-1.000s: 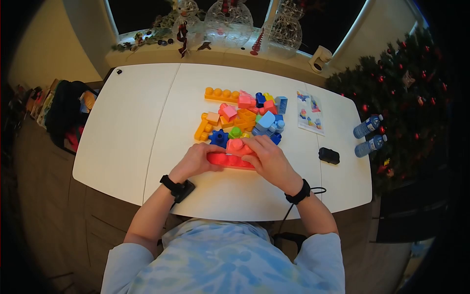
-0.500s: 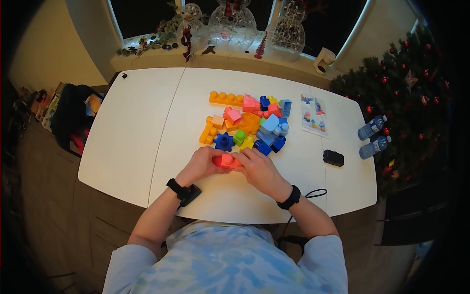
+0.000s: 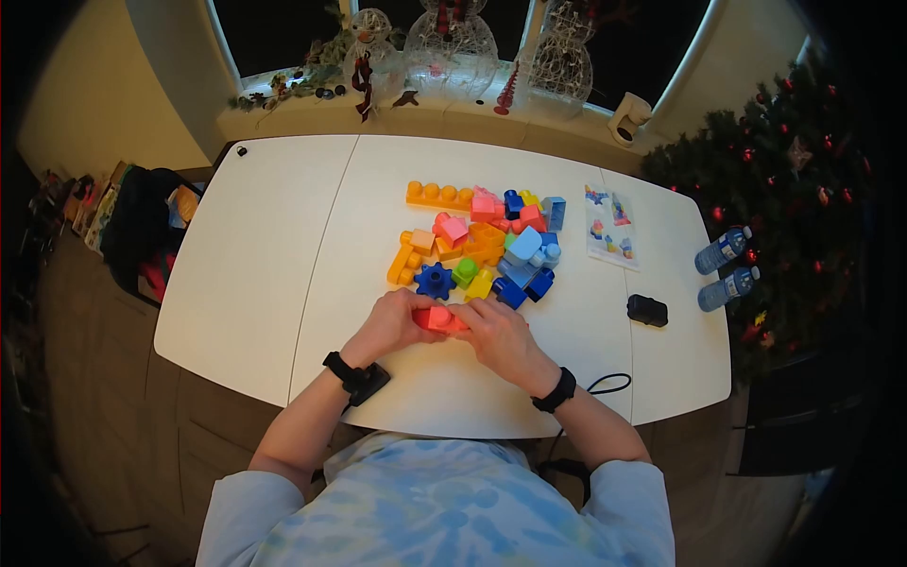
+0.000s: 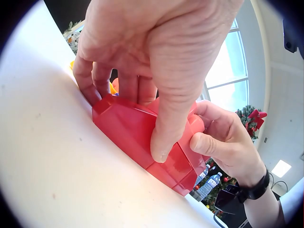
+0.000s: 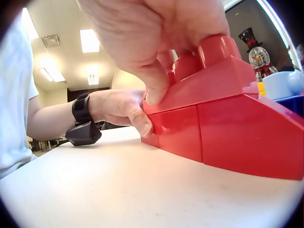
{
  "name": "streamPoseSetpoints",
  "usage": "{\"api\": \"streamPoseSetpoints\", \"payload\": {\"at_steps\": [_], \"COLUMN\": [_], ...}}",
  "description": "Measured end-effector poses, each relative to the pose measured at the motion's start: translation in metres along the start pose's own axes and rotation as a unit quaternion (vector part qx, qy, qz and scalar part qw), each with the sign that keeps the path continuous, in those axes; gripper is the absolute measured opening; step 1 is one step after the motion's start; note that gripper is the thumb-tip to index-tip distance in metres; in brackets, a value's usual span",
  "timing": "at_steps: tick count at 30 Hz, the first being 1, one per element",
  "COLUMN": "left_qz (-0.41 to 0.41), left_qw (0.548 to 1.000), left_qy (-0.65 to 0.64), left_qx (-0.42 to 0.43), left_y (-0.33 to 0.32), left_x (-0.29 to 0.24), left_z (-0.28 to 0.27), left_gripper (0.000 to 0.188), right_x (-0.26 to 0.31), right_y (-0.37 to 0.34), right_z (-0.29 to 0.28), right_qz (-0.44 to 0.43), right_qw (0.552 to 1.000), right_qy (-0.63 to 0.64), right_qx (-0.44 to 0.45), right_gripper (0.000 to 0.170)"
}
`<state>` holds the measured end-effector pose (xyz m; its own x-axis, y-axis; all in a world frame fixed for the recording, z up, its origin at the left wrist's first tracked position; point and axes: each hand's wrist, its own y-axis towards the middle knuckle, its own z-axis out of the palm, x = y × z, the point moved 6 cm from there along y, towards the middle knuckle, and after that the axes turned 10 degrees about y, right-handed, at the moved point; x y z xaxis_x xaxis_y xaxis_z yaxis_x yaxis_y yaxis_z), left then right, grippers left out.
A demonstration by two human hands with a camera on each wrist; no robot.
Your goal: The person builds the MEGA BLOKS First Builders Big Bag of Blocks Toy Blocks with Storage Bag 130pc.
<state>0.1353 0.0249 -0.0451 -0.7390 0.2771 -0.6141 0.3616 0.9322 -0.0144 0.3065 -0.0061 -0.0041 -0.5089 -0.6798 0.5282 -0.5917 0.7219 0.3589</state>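
Observation:
Both hands are around a stack of red toy building blocks near the front middle of the table. Its lower layer (image 5: pixel 251 137) has slanted ends and sits low on the white tabletop. A studded upper block (image 5: pixel 216 83) lies over it. My left hand (image 3: pixel 389 321) grips the stack's left side, its thumb along the near face and its fingers behind. From above, my right hand (image 3: pixel 499 333) pinches the upper block, with the thumb on the near side. Just behind the hands are a blue gear-shaped block (image 3: pixel 435 281) and a yellow block (image 3: pixel 478 283).
Behind the stack lies a pile of loose blocks, among them a long orange block (image 3: pixel 439 196) and a light blue block (image 3: pixel 522 246). A picture sheet (image 3: pixel 611 227), a black case (image 3: pixel 647 311) and two water bottles (image 3: pixel 728 288) are to the right.
The upper red block has gone from behind the long red base onto it. My hands have come closer together, covering more of the stack. The head view has shifted slightly.

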Motion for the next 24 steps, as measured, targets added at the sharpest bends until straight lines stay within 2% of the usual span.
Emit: {"api": "streamPoseSetpoints", "payload": {"at_steps": [4, 7, 9, 10, 12, 14, 16, 18, 21, 24], "left_qz": [0.009, 0.003, 0.062, 0.063, 0.037, 0.007, -0.059, -0.06, -0.041, -0.031], "left_qw": [1.0, 1.0, 0.998, 0.998, 0.99, 0.992, 0.986, 0.986, 0.988, 0.988], "left_qy": [0.001, 0.008, 0.005, 0.008, -0.135, -0.125, -0.117, -0.063, -0.005, 0.055], "left_qx": [-0.007, 0.004, 0.0, -0.002, -0.025, -0.024, -0.106, -0.142, -0.151, -0.137], "left_y": [0.0, -0.002, -0.005, -0.005, -0.008, -0.003, 0.013, 0.039, 0.09, 0.135], "left_x": [0.001, 0.002, -0.004, -0.002, 0.007, 0.019, 0.047, 0.052, 0.058, 0.065], "left_z": [0.001, 0.001, -0.007, -0.015, -0.045, -0.073, -0.101, -0.122, -0.13, -0.113], "left_gripper": [0.046, 0.051, 0.045, 0.045, 0.042, 0.035, 0.033, 0.033, 0.041, 0.048], "right_x": [-0.003, 0.002, 0.01, 0.014, 0.013, 0.007, 0.003, -0.008, -0.002, 0.005], "right_y": [-0.003, -0.004, -0.005, -0.006, -0.017, -0.028, -0.035, -0.041, -0.041, -0.043], "right_z": [0.003, -0.003, -0.014, -0.019, -0.03, -0.036, -0.038, -0.033, -0.032, -0.029], "right_qz": [0.013, -0.009, 0.001, -0.001, 0.04, 0.048, 0.055, 0.114, 0.089, 0.118], "right_qw": [1.0, 1.0, 0.998, 0.998, 0.998, 0.998, 0.998, 0.991, 0.994, 0.99], "right_qy": [-0.004, -0.016, -0.052, -0.053, -0.036, -0.034, -0.032, 0.064, 0.061, 0.073], "right_qx": [0.004, 0.004, 0.019, 0.016, -0.021, -0.022, -0.025, -0.015, -0.019, -0.009], "right_gripper": [0.046, 0.05, 0.053, 0.053, 0.055, 0.054, 0.053, 0.049, 0.045, 0.044]}}
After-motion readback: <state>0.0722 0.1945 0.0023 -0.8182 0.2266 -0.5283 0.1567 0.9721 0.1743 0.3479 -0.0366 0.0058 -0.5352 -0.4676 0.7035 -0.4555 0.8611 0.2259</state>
